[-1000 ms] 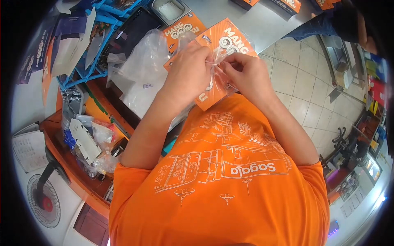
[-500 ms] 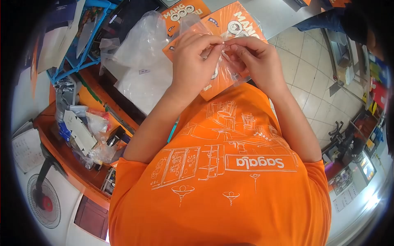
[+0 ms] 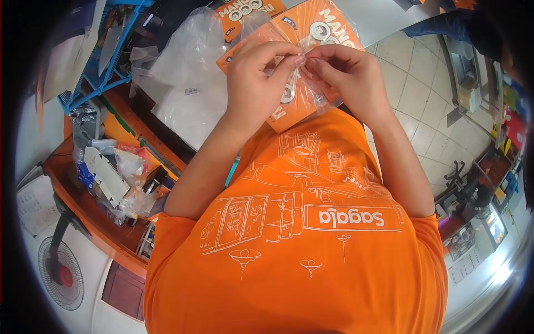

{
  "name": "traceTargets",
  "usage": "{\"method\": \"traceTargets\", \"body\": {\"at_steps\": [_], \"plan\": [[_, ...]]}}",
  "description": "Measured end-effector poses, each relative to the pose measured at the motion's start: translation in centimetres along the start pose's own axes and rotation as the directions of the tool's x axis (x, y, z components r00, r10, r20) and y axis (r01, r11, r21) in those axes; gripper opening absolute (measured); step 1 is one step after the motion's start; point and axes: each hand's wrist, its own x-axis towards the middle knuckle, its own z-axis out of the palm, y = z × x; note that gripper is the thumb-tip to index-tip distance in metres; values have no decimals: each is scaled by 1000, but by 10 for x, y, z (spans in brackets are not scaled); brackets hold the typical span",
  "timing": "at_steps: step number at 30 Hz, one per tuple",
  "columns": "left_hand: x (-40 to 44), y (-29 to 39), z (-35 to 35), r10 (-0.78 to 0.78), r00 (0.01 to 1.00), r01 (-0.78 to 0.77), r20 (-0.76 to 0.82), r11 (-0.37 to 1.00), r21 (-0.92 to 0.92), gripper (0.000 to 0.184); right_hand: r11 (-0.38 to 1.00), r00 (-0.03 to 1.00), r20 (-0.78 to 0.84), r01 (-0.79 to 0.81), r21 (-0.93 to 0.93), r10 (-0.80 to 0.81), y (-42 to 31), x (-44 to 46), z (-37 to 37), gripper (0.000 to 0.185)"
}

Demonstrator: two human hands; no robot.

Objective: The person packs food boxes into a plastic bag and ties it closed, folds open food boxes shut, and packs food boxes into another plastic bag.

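Observation:
An orange box with white lettering lies tilted inside a clear plastic bag at the top centre, near the edge of the grey table. My left hand pinches the gathered plastic from the left, thumb and index finger pressed together. From the right, my right hand pinches the same gathered plastic, its fingertips almost touching those of my left hand. Both hands hide part of the box front. Behind them lies a second orange box. Beside my left forearm is a pile of clear plastic bags.
A blue plastic rack stands at the upper left. Below it, an orange-edged shelf holds cartons and plastic wrappings. A fan is at the lower left. Tiled floor shows on the right, and part of another person at the upper right.
The view has shifted, so the box and both hands sit higher and a little further right than one second ago. My fingertips have come together on the gathered plastic.

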Motion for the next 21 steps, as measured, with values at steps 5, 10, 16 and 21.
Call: {"method": "traceTargets", "body": {"at_steps": [5,10,16,21], "plan": [[-1,-7,3,64,998,-63,-11,997,47,11,1000,1000,-1,21,-8,-21,1,1,0,17],[1,-7,2,76,997,-76,11,994,80,10,999,999,-8,37,-13,-37,1,2,0,16],[8,-9,-7,244,964,-259,106,953,157,10,990,996,28,87,110,-90,-5,5,-2,17],[9,3,-9,46,987,-71,153,985,159,13,993,992,45,117,2,-117,-5,9,0,21]]}}
